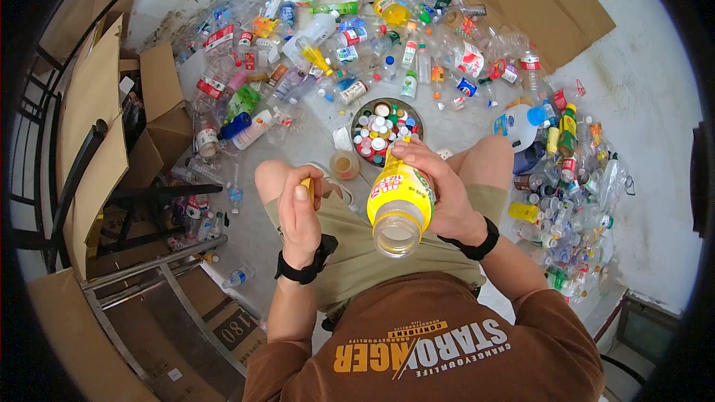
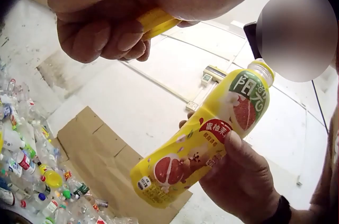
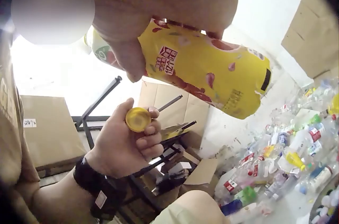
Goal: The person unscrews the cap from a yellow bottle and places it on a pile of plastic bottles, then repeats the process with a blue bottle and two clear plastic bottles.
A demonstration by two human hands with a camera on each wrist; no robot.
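Observation:
My right hand (image 1: 439,186) grips a yellow plastic drink bottle (image 1: 396,195) over my lap, its uncapped clear mouth tilted toward my body. Grapefruit pictures and a green patch show on its label in the left wrist view. To the left of it and apart, my left hand (image 1: 300,225) pinches a yellow bottle cap (image 3: 139,120) between thumb and curled fingers; the right wrist view looks into the cap's hollow side. Just past the bottle, on the floor, stands a round metal bowl (image 1: 381,100) holding many loose caps in white, red and other colours.
A wide heap of plastic bottles (image 1: 346,52) curves across the floor in front and down the right side. A white jug with a blue cap (image 1: 515,128) stands by my right knee. At left are cardboard boxes (image 1: 160,123) and a black metal frame (image 1: 56,186).

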